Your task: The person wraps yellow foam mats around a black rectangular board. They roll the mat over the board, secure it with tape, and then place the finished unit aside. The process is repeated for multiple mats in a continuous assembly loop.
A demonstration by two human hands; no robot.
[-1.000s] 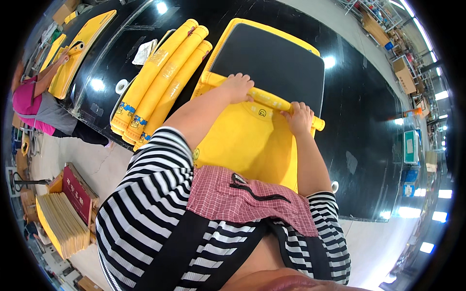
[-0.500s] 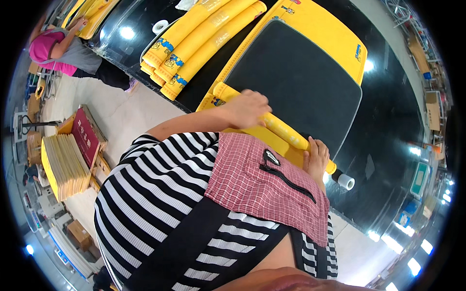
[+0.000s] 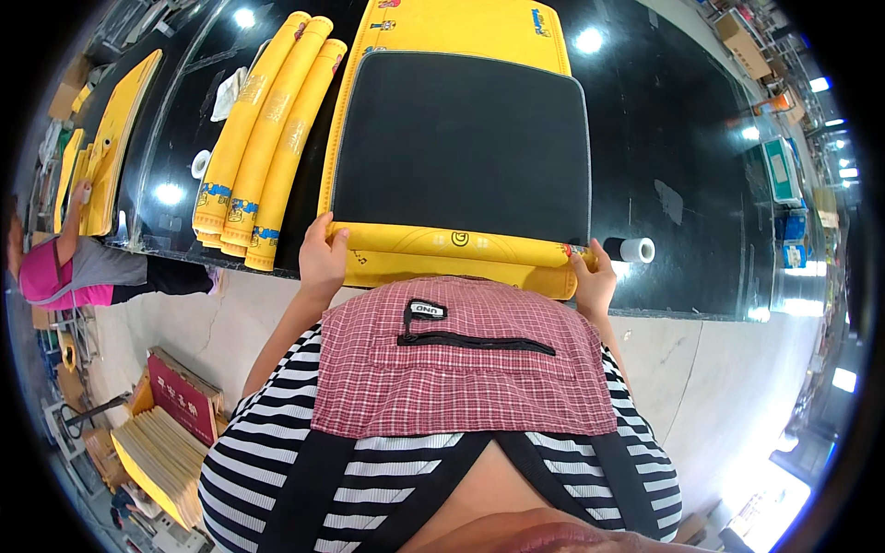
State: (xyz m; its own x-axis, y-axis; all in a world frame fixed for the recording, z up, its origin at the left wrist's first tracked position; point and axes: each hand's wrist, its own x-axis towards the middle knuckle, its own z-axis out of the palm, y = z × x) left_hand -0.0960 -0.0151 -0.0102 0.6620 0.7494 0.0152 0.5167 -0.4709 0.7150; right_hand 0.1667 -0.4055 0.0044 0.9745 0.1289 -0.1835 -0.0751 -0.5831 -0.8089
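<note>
A mat with a black underside point(image 3: 461, 138) and a yellow printed face lies on the dark table. Its near edge is turned over into a yellow band point(image 3: 415, 239) running crosswise before my apron. My left hand point(image 3: 324, 260) grips the left end of that band between thumb and fingers. At the right end my right hand point(image 3: 595, 276) pinches it the same way. Beneath and beyond this mat shows another yellow mat point(image 3: 470, 23) with printed figures. To the left, several rolled yellow mats point(image 3: 277, 129) lie side by side in a pile.
A white roll with a dark end point(image 3: 636, 250) lies right of my right hand. Another white roll point(image 3: 200, 164) and a crumpled white cloth or bag point(image 3: 229, 94) sit beyond the rolled mats. A co-worker point(image 3: 64, 276) stands at far left. Stacked yellow sheets point(image 3: 161, 461) stand below left.
My left hand has moved from the middle of a yellow roll to the mat's left edge. My right hand holds the right end. The view has turned, so the mat now lies squarely ahead.
</note>
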